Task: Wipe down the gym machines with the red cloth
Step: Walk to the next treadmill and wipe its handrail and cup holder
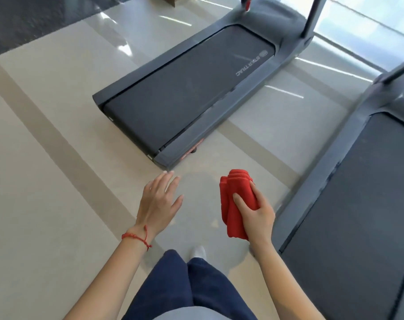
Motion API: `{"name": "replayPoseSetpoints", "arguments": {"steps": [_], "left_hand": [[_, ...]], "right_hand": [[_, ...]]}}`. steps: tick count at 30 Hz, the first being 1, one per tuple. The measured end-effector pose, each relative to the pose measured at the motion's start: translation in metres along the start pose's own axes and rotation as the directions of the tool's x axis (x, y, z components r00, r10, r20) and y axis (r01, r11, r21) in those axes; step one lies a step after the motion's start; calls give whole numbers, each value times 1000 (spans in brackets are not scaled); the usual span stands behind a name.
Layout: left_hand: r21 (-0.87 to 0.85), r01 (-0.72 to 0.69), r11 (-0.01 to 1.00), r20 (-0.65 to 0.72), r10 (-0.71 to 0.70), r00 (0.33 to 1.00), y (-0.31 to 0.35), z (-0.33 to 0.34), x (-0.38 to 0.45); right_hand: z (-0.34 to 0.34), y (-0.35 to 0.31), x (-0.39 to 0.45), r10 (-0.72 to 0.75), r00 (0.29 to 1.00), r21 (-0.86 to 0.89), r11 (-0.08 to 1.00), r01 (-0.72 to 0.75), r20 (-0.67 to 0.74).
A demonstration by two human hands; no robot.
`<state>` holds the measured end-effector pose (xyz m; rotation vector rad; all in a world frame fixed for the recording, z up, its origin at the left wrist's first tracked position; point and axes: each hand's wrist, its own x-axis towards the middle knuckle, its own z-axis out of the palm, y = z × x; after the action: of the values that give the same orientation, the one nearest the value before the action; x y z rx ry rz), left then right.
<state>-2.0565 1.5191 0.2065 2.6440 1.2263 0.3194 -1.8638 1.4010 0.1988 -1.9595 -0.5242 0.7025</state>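
Fingers of the right hand (256, 211) curl round the folded red cloth (237, 204), held above the floor (46, 181) between two treadmills, just off the near corner of the left treadmill (187, 88), while the left hand (158, 202) hovers spread, holding nothing, beside it.

Definitely a gym, cardio corner by the looks of it

Two treadmills are sitting side by side on a glossy pale tiled floor (46, 181): the nearer treadmill (349, 204) is running along the right edge, the far treadmill (185, 93) is showing a Star Trac logo on its belt, and daylight is glaring off the tiles.
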Motion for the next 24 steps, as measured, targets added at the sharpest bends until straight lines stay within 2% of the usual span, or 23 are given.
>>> {"name": "replayPoseSetpoints", "arguments": {"steps": [5,11,17,24], "left_hand": [[-12,-155,988,58,155,986,5,6,63],[-43,-360,932,105,362,926,-1,10,140],[-70,-465,883,140,470,872,3,16,202],[-121,-567,815,180,580,794,46,34,245]], "right_hand": [[-6,-8,25,72,986,63,996,-63,-152],[-1,-22,50,140,931,104,988,-111,-338],[-2,-35,69,193,862,151,979,-136,-469],[-31,-30,88,244,784,189,968,-163,-571]]}}
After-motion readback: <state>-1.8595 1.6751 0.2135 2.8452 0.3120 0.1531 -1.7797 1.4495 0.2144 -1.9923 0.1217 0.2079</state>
